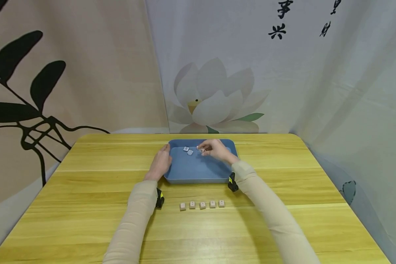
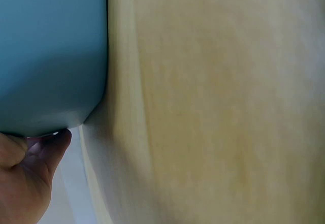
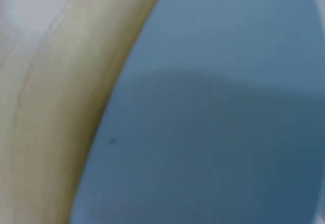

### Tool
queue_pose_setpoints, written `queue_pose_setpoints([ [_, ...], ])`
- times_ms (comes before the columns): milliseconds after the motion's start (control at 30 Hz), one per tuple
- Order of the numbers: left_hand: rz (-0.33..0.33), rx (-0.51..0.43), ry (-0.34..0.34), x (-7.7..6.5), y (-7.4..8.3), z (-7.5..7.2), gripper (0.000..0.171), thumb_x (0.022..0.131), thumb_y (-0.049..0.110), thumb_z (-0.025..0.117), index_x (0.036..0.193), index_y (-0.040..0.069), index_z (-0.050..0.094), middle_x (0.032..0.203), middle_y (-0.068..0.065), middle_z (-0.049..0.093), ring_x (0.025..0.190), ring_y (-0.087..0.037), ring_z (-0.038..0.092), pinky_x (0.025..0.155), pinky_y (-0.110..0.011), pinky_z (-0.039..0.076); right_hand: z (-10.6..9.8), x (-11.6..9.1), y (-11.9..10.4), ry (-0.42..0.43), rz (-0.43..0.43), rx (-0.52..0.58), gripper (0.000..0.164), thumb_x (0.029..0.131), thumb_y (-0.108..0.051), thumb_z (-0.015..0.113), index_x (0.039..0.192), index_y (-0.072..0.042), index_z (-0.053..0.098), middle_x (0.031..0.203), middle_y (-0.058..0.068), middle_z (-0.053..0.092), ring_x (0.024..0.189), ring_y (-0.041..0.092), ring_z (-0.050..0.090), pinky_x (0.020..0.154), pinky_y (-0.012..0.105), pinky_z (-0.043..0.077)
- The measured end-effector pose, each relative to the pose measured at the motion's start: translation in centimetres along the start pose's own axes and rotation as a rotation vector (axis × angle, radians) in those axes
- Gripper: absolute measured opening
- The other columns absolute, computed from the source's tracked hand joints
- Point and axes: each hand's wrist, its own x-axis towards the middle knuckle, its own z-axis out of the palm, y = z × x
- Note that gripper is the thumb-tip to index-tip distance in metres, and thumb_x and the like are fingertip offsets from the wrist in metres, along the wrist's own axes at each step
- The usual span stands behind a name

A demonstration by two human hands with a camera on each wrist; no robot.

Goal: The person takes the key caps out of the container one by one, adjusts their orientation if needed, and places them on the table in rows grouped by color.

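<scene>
A blue tray lies toward the far side of the table. My left hand grips its left rim; in the left wrist view, the thumb and fingers of that hand are at the tray's wall. Over the tray's back half, my right hand pinches a small white keycap between thumb and fingers. Another white piece shows just beside those fingertips, partly hidden. To their left, two white keycaps lie on the tray floor. The right wrist view shows only blurred tray surface and no fingers.
Several pale keycaps stand in a row on the wooden table, in front of the tray. Behind the table hangs a printed curtain. Each wrist wears a small black camera mount.
</scene>
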Motion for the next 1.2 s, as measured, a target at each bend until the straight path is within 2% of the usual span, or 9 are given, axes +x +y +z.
queue_pose_setpoints([
  [367,0.021,0.017,0.018,-0.2,0.0,-0.1,0.054,0.095,0.001,0.043,0.146,-0.009,0.025,0.154,-0.026,0.025,0.140,-0.039,0.031,0.113,-0.046,0.036,-0.8,-1.6,-0.6,0.033,0.006,0.063,0.030,0.090,-0.006,0.062,0.120,-0.004,0.065,0.116,0.014,0.066,0.099,0.020,0.064,0.087,0.042,0.057],
  [600,0.014,0.023,0.009,-0.2,0.1,-0.1,0.055,0.096,0.002,0.044,0.146,-0.007,0.024,0.154,-0.025,0.025,0.140,-0.039,0.031,0.112,-0.045,0.037,-1.4,-3.3,-0.6,0.082,-0.018,0.106,0.030,0.091,-0.011,0.061,0.121,-0.011,0.066,0.116,0.014,0.067,0.100,0.022,0.065,0.090,0.047,0.056],
  [700,0.022,0.027,0.015,-0.2,0.1,-0.1,0.055,0.096,0.002,0.045,0.146,-0.008,0.025,0.154,-0.026,0.026,0.139,-0.039,0.034,0.111,-0.045,0.040,-1.7,-4.1,-0.5,0.100,-0.025,0.126,0.031,0.091,-0.011,0.061,0.122,-0.009,0.065,0.118,0.014,0.067,0.100,0.023,0.065,0.091,0.050,0.055],
  [933,0.027,0.020,0.024,-0.3,0.1,-0.1,0.055,0.095,0.001,0.046,0.145,-0.009,0.026,0.153,-0.027,0.027,0.137,-0.039,0.036,0.110,-0.045,0.041,-2.4,-6.3,-0.3,0.102,-0.004,0.128,0.034,0.089,-0.011,0.063,0.124,-0.009,0.064,0.117,0.015,0.068,0.098,0.018,0.068,0.086,0.035,0.059],
  [1067,0.026,0.026,0.019,-0.2,0.2,-0.2,0.056,0.095,0.001,0.046,0.146,-0.008,0.025,0.153,-0.026,0.027,0.139,-0.039,0.034,0.112,-0.045,0.039,-2.7,-7.8,-0.3,0.080,0.011,0.152,0.034,0.089,-0.010,0.064,0.122,-0.007,0.065,0.113,0.017,0.069,0.097,0.019,0.069,0.088,0.043,0.058],
  [1200,0.017,0.023,0.014,-0.1,0.3,-0.3,0.056,0.096,0.002,0.045,0.146,-0.008,0.024,0.154,-0.026,0.025,0.138,-0.039,0.034,0.111,-0.045,0.039,-2.8,-9.1,-0.5,0.056,0.010,0.167,0.034,0.087,-0.011,0.066,0.121,-0.007,0.066,0.110,0.017,0.070,0.095,0.021,0.070,0.087,0.045,0.058],
])
